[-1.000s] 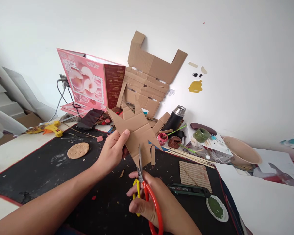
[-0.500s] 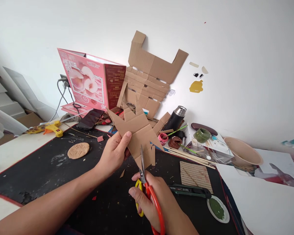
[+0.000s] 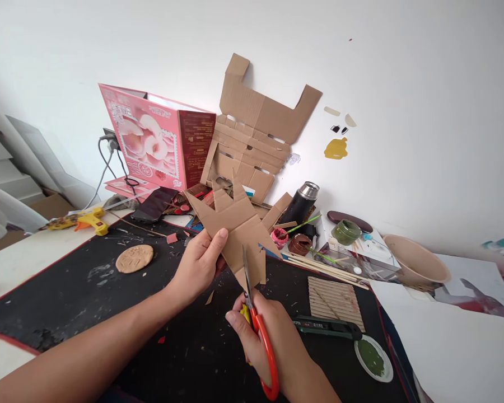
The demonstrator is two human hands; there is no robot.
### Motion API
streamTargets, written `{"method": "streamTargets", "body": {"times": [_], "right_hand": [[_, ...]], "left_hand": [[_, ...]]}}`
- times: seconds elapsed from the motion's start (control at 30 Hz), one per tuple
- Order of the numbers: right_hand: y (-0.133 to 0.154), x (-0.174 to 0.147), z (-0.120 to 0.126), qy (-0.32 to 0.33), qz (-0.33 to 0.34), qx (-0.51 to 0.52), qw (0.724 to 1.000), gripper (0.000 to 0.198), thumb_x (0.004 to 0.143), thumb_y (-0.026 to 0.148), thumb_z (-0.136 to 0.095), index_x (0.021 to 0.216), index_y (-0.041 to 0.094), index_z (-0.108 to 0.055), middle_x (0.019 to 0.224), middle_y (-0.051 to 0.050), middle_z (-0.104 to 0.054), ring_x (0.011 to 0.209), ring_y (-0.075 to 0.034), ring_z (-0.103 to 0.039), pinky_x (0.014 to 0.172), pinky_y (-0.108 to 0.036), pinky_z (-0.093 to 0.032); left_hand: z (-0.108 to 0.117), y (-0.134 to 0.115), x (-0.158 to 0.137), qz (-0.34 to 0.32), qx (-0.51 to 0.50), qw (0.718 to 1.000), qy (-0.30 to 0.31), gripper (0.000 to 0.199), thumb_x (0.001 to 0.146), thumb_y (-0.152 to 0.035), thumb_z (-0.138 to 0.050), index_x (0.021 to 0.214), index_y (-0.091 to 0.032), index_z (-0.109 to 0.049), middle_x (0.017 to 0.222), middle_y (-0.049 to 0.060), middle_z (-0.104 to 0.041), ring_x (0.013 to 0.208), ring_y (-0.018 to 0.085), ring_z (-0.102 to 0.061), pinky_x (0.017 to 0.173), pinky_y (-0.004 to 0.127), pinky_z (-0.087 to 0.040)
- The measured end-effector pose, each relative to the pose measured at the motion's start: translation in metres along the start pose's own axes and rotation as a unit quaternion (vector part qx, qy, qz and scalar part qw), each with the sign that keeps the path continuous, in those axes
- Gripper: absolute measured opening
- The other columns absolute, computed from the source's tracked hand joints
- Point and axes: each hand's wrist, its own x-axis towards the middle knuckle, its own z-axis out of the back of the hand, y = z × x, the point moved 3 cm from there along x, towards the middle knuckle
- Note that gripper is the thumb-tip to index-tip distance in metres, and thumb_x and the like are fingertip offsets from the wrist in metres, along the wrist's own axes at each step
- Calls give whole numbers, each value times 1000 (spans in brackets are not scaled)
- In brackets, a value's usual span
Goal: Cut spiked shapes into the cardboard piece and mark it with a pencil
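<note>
A spiky, star-like piece of brown cardboard (image 3: 241, 224) is pinched at its left edge by my left hand (image 3: 201, 257), thumb on top. My right hand (image 3: 264, 330) grips a pair of scissors (image 3: 265, 347) with red and yellow handles. Their blades point away from me and lie at the lower part of the cardboard, near its bottom point. Part of the yellow handle is hidden behind my right fingers. Beneath both hands lies a black cutting mat (image 3: 180, 358), where a small cardboard scrap (image 3: 210, 298) rests.
Left are a yellow glue gun (image 3: 94, 220), a round tan disc (image 3: 134, 258) and a pink box (image 3: 147, 140). A cut-up cardboard sheet (image 3: 256, 123) leans on the wall. Right are a black thermos (image 3: 300, 204), paint jars, a utility knife (image 3: 327, 326) and a dish of green paint (image 3: 373, 358).
The scissors' handles have come together, and their blades now look closed at the cardboard's lower part. My left hand and the cardboard have shifted only slightly.
</note>
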Motion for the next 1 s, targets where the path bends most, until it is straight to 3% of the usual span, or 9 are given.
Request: {"method": "streamTargets", "body": {"times": [0.73,1.0], "right_hand": [[-13,5,-12,-44,-5,-20,999,41,108,58,-46,102,22,-65,57,0,-61,40,-18,-60,46,-26,-43],[-12,5,-16,-47,8,20,999,43,109,60,-44,98,23,-62,61,-1,-61,42,-17,-60,44,-25,-41]], "left_hand": [[-1,7,1,4,-22,1000,-10,50,91,-67,-69,72,-25,-50,44,-9,-44,35,10,-38,35,21,-32],[0,8,1,3,-25,999,-20,49,90,-66,-70,72,-25,-51,43,-9,-43,33,10,-37,33,21,-31]]}}
